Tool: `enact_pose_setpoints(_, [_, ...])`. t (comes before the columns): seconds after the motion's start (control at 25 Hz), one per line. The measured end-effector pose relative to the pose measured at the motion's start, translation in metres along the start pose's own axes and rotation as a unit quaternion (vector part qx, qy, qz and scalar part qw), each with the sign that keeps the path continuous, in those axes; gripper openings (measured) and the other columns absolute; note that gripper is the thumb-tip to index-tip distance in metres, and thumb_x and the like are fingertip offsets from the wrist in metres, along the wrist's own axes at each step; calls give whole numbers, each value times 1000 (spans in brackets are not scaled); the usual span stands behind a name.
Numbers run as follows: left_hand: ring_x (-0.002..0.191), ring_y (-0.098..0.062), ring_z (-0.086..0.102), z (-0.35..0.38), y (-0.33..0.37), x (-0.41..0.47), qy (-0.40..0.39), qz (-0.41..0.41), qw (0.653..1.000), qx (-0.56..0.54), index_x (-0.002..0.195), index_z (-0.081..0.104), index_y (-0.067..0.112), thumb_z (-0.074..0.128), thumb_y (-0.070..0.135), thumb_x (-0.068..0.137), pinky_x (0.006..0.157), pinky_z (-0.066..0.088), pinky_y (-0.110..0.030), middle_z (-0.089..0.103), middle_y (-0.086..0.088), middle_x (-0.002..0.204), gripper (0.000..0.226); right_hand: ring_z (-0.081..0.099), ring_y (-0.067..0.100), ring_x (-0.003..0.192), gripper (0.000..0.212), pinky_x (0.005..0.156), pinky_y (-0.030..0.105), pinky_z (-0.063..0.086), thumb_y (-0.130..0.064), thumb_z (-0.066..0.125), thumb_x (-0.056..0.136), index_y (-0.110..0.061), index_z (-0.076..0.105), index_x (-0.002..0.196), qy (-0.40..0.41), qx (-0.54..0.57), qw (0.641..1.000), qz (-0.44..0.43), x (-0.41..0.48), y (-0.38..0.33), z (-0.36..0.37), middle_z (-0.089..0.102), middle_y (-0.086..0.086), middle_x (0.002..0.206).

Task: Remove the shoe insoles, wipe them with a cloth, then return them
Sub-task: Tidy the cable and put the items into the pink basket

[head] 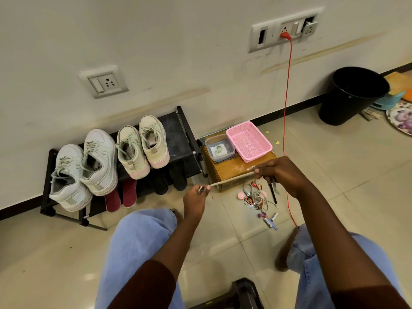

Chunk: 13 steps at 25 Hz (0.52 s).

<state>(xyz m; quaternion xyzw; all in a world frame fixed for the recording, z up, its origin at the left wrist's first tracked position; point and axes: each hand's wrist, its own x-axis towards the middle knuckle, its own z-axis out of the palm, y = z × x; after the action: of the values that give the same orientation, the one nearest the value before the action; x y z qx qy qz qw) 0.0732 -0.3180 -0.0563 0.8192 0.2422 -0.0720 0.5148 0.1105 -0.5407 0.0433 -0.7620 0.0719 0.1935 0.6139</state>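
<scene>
By the rack [178, 130], left hand [195, 200] & right hand [281, 172] each pinch a cord [231, 179] end; shoes [131, 150] look untouched, so task's prob. all left.

Pink basket [249, 141], black bin [352, 97] (maroon insoles [121, 196])
</scene>
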Motion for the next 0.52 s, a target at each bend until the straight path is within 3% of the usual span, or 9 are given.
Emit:
enact_pose_setpoints(0.32, [74, -17, 47, -1, -12, 6, 4, -40, 999, 37, 96, 61, 5, 55, 25, 94, 58, 34, -21, 55, -8, 83, 21, 62, 11, 54, 16, 52, 19, 53, -7, 55, 81, -3, 67, 91, -81, 215, 972, 49, -4, -29, -28, 69, 6, 68])
enact_pose_setpoints(0.44, [79, -17, 48, -1, -12, 2, -6, -51, 998, 25, 102, 56, 11, 55, 24, 94, 62, 35, -26, 54, -5, 87, 15, 71, 22, 76, 28, 63, 27, 58, -10, 44, 87, 3, 64, 101, -105, 304, 945, 51, -4, -32, -23, 72, 17, 87])
enact_pose_setpoints(0.52, [83, -15, 50, 1, -10, -1, -12, -72, 994, -82, 120, 48, 15, 53, 20, 95, 68, 40, -25, 51, 0, 96, 26, 68, 29, 93, 36, 75, 34, 58, 0, 34, 84, 8, 59, 109, -127, 354, 925, 43, -3, -27, -17, 68, 24, 100])
